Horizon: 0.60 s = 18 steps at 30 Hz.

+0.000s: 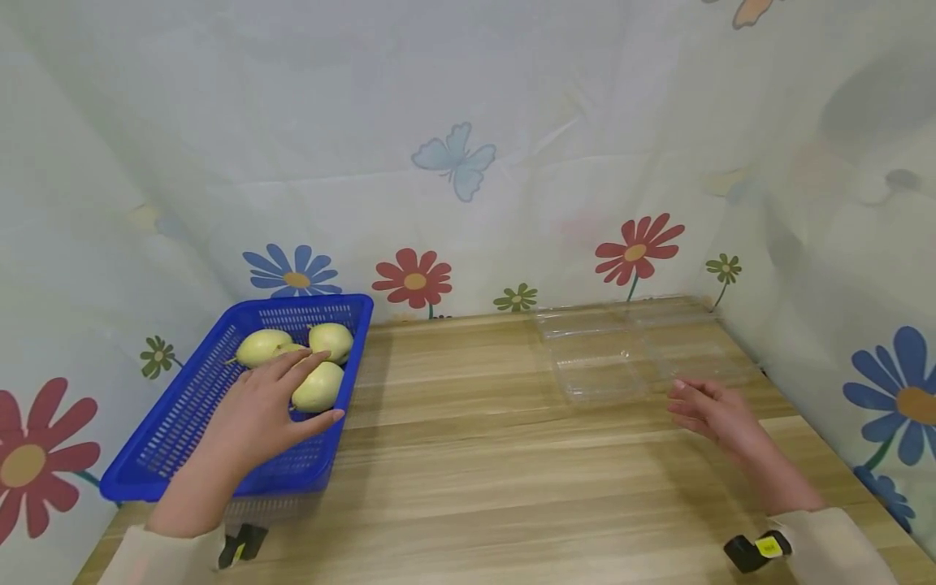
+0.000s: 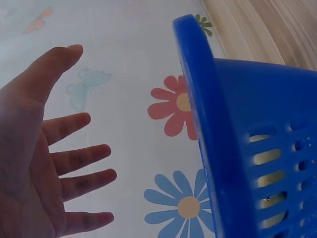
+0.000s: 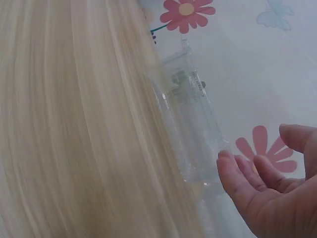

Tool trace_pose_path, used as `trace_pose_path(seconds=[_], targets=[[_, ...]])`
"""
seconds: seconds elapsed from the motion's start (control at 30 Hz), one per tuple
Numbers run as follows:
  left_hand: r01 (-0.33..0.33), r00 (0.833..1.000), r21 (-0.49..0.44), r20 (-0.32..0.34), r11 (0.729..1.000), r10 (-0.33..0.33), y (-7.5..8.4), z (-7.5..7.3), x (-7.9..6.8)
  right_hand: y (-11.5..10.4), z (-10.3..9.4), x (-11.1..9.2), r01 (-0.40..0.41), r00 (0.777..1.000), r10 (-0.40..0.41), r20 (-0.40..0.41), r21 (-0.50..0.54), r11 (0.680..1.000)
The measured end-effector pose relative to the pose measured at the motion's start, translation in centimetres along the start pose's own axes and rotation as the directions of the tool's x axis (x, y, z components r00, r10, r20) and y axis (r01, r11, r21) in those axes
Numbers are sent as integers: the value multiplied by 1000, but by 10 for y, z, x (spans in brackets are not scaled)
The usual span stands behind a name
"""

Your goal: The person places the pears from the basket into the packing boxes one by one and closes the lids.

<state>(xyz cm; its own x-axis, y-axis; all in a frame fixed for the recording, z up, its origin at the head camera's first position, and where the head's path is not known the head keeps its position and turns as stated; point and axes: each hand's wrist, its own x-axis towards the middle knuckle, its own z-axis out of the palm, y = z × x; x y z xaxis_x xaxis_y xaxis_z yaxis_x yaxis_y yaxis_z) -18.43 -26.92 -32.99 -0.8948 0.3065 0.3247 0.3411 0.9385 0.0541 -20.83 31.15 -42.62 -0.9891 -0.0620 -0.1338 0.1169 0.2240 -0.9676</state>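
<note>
My left hand (image 1: 256, 410) hovers over a blue plastic basket (image 1: 132, 486), its fingers spread. Under and beside those fingers lie several pale yellow-green pears (image 1: 319, 390), grouped toward the basket's far right; the hand partly covers them. The left wrist view shows the palm with nothing in it, beside the basket's rim (image 2: 200, 129). On the right, my right hand (image 1: 720, 418) is held above the table, fingers loosely bent and holding nothing. Just beyond it sit clear plastic containers (image 1: 595, 366), side by side. Their transparent edges are hard to make out.
The wood-grain table (image 1: 468, 479) stretches between the basket and the containers. A white cloth (image 1: 351, 162) printed with flowers and butterflies walls in the back and both sides. The basket stands close to the left side of the cloth.
</note>
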Motion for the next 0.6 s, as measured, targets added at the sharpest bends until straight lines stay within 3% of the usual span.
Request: trace_pose_path(seconds=[0.07, 0.13, 0.3, 0.6], targets=[[-8, 1000, -9, -4, 1000, 8, 1, 0, -2, 4, -1, 4, -39, 997, 30, 65, 133, 990], [-13, 1000, -19, -8, 1000, 13, 2, 0, -3, 9, -2, 7, -83, 990, 48, 133, 269, 960], [-21, 1000, -41, -15, 999, 20, 3, 1, -7, 14, -1, 13, -205, 970, 95, 224, 543, 814], [-35, 999, -41, -29, 999, 34, 4, 1, -9, 11, 3, 22, -290, 954, 165, 250, 637, 714]])
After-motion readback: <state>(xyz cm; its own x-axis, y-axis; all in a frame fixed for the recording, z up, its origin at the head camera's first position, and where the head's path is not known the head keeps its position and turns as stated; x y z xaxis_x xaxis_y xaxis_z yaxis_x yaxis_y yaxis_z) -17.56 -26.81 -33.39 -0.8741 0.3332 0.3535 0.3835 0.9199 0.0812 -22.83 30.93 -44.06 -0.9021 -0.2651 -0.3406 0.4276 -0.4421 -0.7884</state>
